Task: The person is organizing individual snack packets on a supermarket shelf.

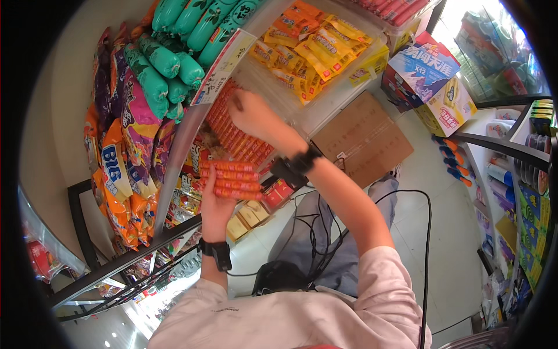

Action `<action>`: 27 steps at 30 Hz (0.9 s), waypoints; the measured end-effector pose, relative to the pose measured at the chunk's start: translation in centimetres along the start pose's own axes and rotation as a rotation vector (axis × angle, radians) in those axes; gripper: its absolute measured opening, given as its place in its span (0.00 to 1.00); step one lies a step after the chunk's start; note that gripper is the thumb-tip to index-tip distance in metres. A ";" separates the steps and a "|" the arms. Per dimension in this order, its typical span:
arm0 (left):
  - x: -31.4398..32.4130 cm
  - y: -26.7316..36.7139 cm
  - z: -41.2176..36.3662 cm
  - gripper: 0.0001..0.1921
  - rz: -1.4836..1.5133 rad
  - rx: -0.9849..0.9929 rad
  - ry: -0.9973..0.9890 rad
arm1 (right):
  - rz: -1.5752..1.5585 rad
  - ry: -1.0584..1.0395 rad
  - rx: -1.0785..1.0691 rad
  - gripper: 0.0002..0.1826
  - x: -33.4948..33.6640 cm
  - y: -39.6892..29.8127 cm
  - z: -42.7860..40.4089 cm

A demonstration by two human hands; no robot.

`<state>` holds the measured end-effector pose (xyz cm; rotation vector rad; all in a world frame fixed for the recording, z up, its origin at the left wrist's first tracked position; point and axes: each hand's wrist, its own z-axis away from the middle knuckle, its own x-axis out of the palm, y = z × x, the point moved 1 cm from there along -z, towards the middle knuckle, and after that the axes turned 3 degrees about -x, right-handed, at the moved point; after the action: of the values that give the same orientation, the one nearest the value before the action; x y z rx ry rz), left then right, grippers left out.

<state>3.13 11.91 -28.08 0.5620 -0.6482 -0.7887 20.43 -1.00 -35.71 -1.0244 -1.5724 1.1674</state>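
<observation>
My left hand [219, 211] holds several thin sausage sticks [230, 179] in orange-red wrappers, stacked one above another, with the thumb across their left part. My right hand [249, 114] is over a shelf section filled with rows of the same orange-red sticks [250, 149]. Its fingers are curled and point down toward the sticks. The fingertips are hidden behind the hand, so whether they grip a stick does not show. Both wrists wear black straps with small devices. A price tag [223, 66] with handwriting runs along the shelf edge left of my right hand.
Teal-wrapped sausages [163, 72] and bagged snacks [130, 161] fill the left shelf. Yellow snack packets [327, 48] lie in a clear bin. A cardboard box [362, 138] and printed cartons [429, 83] stand to the right. Black cables [320, 237] hang across my lap.
</observation>
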 end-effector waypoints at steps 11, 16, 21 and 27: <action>4.9 -0.1 -6.3 0.22 0.218 0.109 -0.129 | -0.050 0.103 0.060 0.17 -1.6 -3.3 9.1; 4.2 -0.4 -7.2 0.24 0.328 0.052 -0.109 | -0.052 0.224 0.108 0.16 -1.2 -4.2 8.3; 5.7 -1.7 -6.3 0.29 0.272 -0.023 -0.054 | 0.003 0.329 0.104 0.16 -1.3 -3.2 7.5; 4.9 -1.3 -7.2 0.31 0.322 -0.062 -0.104 | 0.051 0.296 0.083 0.15 -0.7 -2.9 6.2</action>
<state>10.29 8.84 -32.29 0.3492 -0.7845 -0.5357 14.39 -3.71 -33.98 -1.1306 -1.2630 1.0518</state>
